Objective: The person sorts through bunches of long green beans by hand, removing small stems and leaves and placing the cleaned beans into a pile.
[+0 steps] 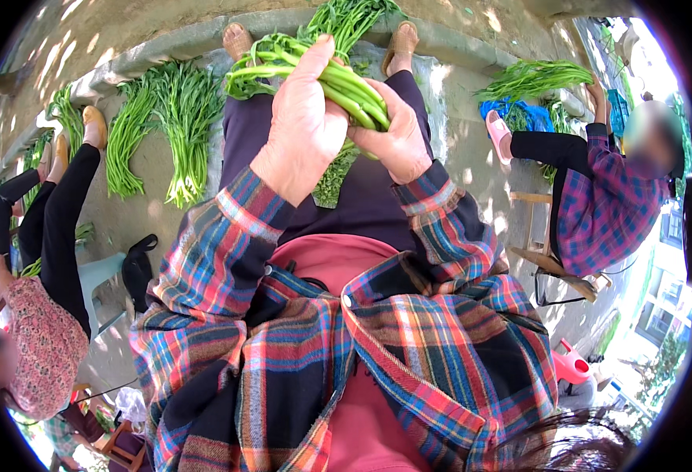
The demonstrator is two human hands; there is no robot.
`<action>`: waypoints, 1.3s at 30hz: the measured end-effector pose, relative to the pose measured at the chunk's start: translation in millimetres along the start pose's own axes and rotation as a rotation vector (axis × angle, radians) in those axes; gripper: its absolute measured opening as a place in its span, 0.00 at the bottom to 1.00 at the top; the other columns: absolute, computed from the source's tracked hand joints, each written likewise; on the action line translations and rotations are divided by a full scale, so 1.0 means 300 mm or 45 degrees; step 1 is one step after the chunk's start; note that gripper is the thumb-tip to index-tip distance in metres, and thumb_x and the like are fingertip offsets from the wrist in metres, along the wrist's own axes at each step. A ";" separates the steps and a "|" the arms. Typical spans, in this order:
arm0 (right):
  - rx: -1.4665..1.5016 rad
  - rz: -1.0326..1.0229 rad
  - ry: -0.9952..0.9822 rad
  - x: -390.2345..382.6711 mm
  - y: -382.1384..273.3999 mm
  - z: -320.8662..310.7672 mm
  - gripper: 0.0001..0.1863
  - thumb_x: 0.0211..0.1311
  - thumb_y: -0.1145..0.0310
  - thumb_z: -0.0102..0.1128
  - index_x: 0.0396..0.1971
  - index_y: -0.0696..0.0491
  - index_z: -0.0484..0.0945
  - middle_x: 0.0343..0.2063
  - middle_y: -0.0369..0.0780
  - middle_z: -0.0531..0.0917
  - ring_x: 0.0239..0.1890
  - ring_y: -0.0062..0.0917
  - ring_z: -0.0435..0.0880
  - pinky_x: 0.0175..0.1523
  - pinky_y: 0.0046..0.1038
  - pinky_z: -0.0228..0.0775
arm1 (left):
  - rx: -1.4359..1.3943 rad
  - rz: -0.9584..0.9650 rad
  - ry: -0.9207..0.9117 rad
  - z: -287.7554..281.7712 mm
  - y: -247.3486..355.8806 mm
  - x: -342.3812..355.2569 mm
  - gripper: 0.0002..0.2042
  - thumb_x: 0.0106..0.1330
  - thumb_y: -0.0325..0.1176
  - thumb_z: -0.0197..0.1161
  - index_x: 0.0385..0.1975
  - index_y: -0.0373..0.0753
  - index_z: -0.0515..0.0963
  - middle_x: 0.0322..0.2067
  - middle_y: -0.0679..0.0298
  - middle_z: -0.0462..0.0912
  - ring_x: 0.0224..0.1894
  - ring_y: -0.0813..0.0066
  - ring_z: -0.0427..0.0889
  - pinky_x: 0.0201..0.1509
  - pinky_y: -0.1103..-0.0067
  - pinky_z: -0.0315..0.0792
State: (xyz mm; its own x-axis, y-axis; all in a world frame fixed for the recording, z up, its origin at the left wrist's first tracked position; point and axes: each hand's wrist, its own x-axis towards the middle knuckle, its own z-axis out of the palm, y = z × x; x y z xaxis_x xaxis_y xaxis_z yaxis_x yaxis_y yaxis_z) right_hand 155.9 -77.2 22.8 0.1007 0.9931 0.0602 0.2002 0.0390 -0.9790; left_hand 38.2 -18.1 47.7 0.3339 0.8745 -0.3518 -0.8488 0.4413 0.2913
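Note:
Over my lap, a folded bunch of leafy greens [352, 88] with thick green stems is held between both hands. My left hand [305, 118] is closed on its left side, thumb lying up along the stems. On the other side my right hand [395, 135] wraps the lower stem ends, fingers partly hidden behind them. Beyond the bunch, a pile of loose greens [347, 22] lies on the ground between my feet. Below my hands, small chopped-looking green pieces [334, 179] show between my legs.
Two heaps of long greens [182, 126] lie on the ground at left. A seated person [609, 189] at right holds long greens [536, 77] over a blue plastic bag [523, 112]. Another person [43, 338] sits at left near a pale stool [98, 275]. A low curb [165, 39] runs ahead.

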 end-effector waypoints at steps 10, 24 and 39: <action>0.794 0.332 -0.010 -0.050 -0.006 -0.043 0.20 0.53 0.78 0.56 0.48 0.61 0.67 0.29 0.39 0.76 0.27 0.22 0.77 0.37 0.28 0.75 | 1.121 -0.262 -0.436 -0.027 0.112 0.097 0.15 0.62 0.44 0.58 0.40 0.38 0.73 0.32 0.65 0.77 0.33 0.76 0.77 0.41 0.78 0.75; 1.129 0.459 0.014 -0.108 0.051 -0.088 0.19 0.52 0.77 0.53 0.46 0.63 0.69 0.25 0.40 0.75 0.24 0.23 0.74 0.32 0.27 0.71 | 1.519 0.041 -0.415 -0.064 0.250 0.137 0.06 0.62 0.33 0.59 0.31 0.38 0.78 0.20 0.75 0.74 0.19 0.92 0.67 0.22 0.93 0.62; 0.939 0.430 0.034 -0.119 0.048 -0.096 0.19 0.50 0.78 0.54 0.45 0.62 0.69 0.25 0.39 0.76 0.20 0.21 0.75 0.28 0.23 0.72 | 1.866 0.028 -0.382 -0.221 0.322 0.067 0.09 0.61 0.24 0.53 0.38 0.32 0.77 0.24 0.68 0.79 0.22 0.87 0.72 0.27 0.89 0.69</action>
State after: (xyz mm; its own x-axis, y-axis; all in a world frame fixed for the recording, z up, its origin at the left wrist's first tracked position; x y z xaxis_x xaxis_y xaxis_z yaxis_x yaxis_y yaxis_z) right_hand 183.2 -115.4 12.0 0.0658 0.9617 -0.2661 -0.5385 -0.1903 -0.8209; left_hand -64.3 28.9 9.9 0.5510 0.8107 -0.1976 0.2391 0.0735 0.9682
